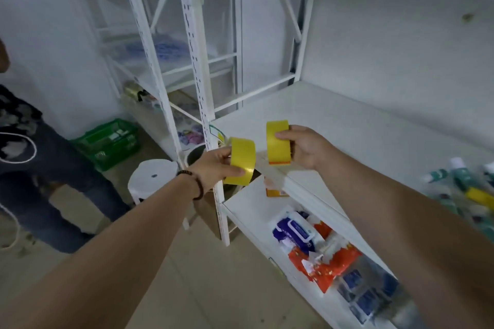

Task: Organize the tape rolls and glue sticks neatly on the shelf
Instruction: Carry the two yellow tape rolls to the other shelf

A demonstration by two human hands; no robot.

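My left hand point(213, 165) grips a yellow tape roll point(242, 160) by its rim, just off the front left corner of the white shelf point(347, 120). My right hand point(307, 147) holds a second yellow tape roll point(276, 141) upright, with the thumb on its outer face and fingers behind it. This roll hangs over the shelf's front edge. The two rolls are a short gap apart. A heap of tubes and bottles point(465, 189), blurred, lies at the shelf's right end. I cannot pick out glue sticks among them.
Below is a lower shelf point(248, 208) with wipes packs point(294, 232), red packets point(328, 262) and an orange box point(275, 191). A white stool point(152, 179), a dark bin and a green basket point(109, 141) stand on the floor at left. Another person point(24, 155) stands at far left.
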